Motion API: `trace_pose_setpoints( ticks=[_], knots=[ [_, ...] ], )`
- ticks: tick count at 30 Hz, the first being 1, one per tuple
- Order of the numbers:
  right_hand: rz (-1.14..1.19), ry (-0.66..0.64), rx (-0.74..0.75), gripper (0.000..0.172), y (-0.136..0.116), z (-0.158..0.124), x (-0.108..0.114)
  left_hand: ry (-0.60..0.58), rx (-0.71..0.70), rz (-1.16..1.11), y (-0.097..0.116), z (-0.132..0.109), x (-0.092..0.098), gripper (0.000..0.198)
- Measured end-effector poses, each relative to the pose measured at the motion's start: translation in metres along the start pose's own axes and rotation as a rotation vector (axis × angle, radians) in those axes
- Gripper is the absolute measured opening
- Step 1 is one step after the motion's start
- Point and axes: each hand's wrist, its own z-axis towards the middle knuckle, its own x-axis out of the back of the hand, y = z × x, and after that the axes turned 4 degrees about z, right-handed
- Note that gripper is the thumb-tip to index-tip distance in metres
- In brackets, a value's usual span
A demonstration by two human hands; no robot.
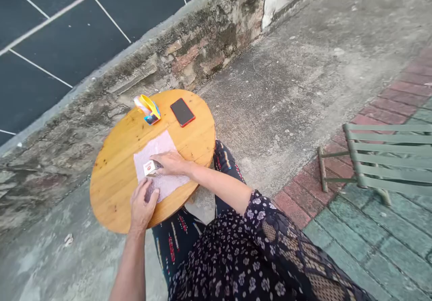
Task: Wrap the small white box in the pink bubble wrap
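Head view shows the small box [149,168] standing on the bubble wrap sheet [165,147] on the round table [113,157]; the right hand [172,162] clasps it, fingers together; the left hand [143,205] pinches the sheet's near edge; the sheet lies mostly flat, the box is uncovered and the tape dispenser [148,109] stands apart, so the wrapping seems barely begun.
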Motion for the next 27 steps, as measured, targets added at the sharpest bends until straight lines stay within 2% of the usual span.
trace_pose_setpoints(
  ticks=[4,14,18,27],
  knots=[
    [0.005,-0.030,0.015,0.047,0.000,-0.001,0.002,0.012,0.016,-0.007,0.003,0.000,0.001,0.046],
    [-0.016,-0.101,0.037,0.063,0.002,0.005,0.004,0.066,0.003,-0.043,0.006,0.001,0.002,0.044],
    [-0.028,-0.122,0.020,0.064,0.000,0.004,0.007,0.077,-0.009,-0.068,0.006,-0.002,0.003,0.044],
    [-0.172,-0.146,-0.003,0.058,-0.010,0.003,0.012,0.154,0.074,-0.116,0.007,-0.006,0.007,0.042]
  ],
)
